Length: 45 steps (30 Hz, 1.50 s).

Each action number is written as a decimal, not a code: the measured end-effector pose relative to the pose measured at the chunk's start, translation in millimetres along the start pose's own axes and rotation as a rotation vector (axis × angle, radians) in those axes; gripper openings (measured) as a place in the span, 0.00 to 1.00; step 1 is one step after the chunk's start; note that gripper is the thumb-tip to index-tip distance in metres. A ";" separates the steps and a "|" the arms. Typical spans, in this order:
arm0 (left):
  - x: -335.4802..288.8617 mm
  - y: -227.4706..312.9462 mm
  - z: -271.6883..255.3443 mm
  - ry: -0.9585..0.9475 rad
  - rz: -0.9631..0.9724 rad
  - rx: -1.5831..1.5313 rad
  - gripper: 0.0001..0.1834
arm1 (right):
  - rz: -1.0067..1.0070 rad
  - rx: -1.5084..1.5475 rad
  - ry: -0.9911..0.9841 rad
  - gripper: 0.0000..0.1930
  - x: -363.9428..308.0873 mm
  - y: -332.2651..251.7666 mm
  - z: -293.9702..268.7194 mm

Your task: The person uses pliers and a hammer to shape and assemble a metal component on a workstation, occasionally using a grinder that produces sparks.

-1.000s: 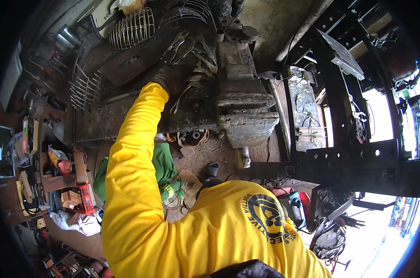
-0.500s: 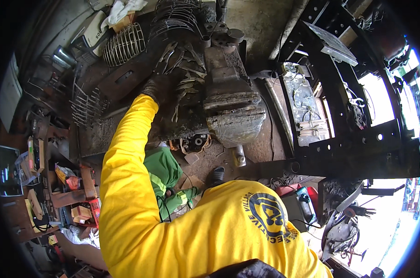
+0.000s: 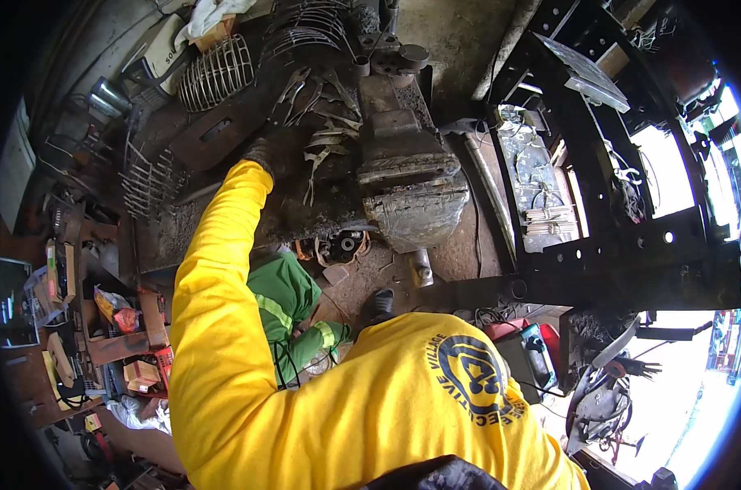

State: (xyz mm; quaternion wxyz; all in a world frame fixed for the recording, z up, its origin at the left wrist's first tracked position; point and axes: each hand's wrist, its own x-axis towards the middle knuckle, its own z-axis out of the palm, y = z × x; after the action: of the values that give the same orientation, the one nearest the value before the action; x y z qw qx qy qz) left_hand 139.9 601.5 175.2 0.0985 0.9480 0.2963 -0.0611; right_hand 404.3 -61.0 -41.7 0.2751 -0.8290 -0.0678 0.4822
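Observation:
My left arm, in a yellow sleeve, reaches up over a dark, grimy workbench (image 3: 305,224). At its end my left hand (image 3: 274,153), in a dark glove, rests low over the bench top; its fingers blend into the shadow, so what they hold, if anything, is hidden. Just beyond it lie pliers (image 3: 293,86), and several locking pliers (image 3: 329,143) are heaped to its right. A slotted rusty metal plate (image 3: 215,135) sits to the hand's left. Right of the tools stands a big worn bench vise (image 3: 411,192). My right hand is out of sight.
Curved metal bar cages (image 3: 218,75) and a rack of rods (image 3: 148,184) stand on the bench's far left. Dark steel beams (image 3: 631,261) run along the right. Below the bench are green cloth with pale bands (image 3: 284,294) and a machine part (image 3: 343,247).
My left hand and forearm have shifted slightly left over the bench. The view has moved a little; the tools appear to lie as before.

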 end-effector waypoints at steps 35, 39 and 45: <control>-95.3 95.4 -180.5 1.126 -0.031 -0.301 0.32 | -1.116 0.433 0.014 0.22 -155.2 -411.0 -1.1; -90.0 167.7 -186.9 1.224 0.320 -0.285 0.28 | -1.409 0.664 -0.369 0.39 -187.1 -488.2 43.9; -88.0 244.1 -143.0 0.988 0.640 -0.233 0.18 | -1.467 0.628 -0.432 0.24 -182.2 -462.3 32.0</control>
State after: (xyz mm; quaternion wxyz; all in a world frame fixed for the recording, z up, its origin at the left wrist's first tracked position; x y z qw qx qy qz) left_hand 216.3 388.6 366.5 0.0657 0.8893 0.0116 0.4524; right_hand 352.4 270.7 326.0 0.7197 -0.3476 -0.5053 0.3255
